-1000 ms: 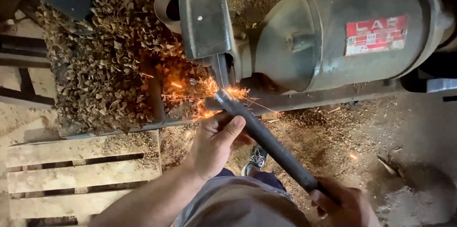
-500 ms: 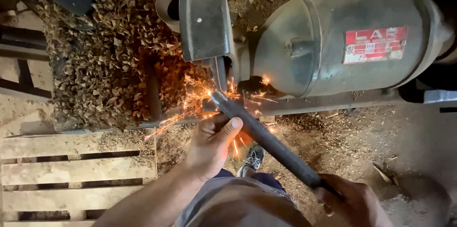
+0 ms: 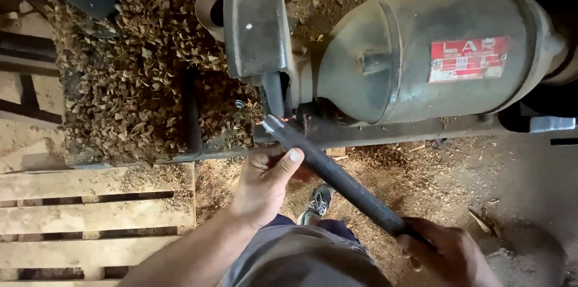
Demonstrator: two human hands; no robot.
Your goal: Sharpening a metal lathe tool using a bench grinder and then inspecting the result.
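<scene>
Gripping the dark metal rod point(image 3: 337, 178) in both hands, the person stands over a bench grinder point(image 3: 421, 58); the right hand point(image 3: 448, 251) is closed round the rod's near end, low at the right, and the left hand point(image 3: 265, 181) cradles it partway up, thumb laid along the bar and fingers curled beneath; the far tip sits just at the grinding wheel point(image 3: 274, 94), under the grey wheel guard point(image 3: 256, 22), with only a faint orange spark or two showing there. To grind well, I'd judge, the left hand should steady the bar close to the wheel while staying clear of it; the right should feed with light, even pressure and turn the rod so the end wears evenly. Below lies a dirt floor point(image 3: 512, 166) strewn with sawdust; a heap of brown wood chips point(image 3: 126, 82) fills the upper left corner of the floor; pale pallet boards point(image 3: 90, 215) lie along the lower left edge; one sneaker point(image 3: 318, 201) shows between the arms; the room looks like a rough workshop.
</scene>
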